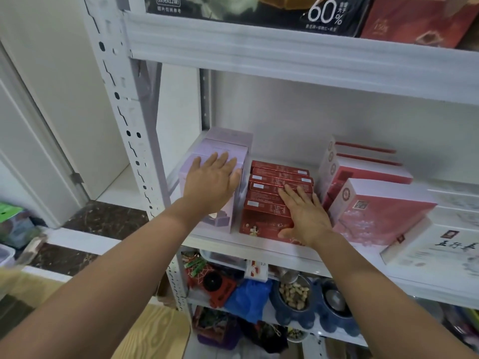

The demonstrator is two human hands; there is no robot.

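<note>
On the middle board of a white metal shelf [259, 248], two rows of cartons stand side by side under the person's two hands.

At the left end are three lilac boxes [220, 218], one behind the other. The left hand [211, 182] lies flat on top of the front one with its fingers straight and spread, pressing rather than gripping.

Just to the right stand the red boxes [261, 218], packed close front to back. There are six as far as the crowded edges allow a count. The right hand [305, 216] rests open across the tops of the nearer ones, with straight fingers and the thumb against the front face of the first box. A narrow gap separates the lilac row from the red row.

Further right stand four pink-and-white boxes [375, 211], also in a line. Beside them at the shelf's edge lies one flat white box with calligraphy [427, 244].

On the board above are one dark package marked 60% [324, 14] and one red carton [420, 19]. Below, two blue bowls [334, 322] sit next to one blue bag [248, 299].
</note>
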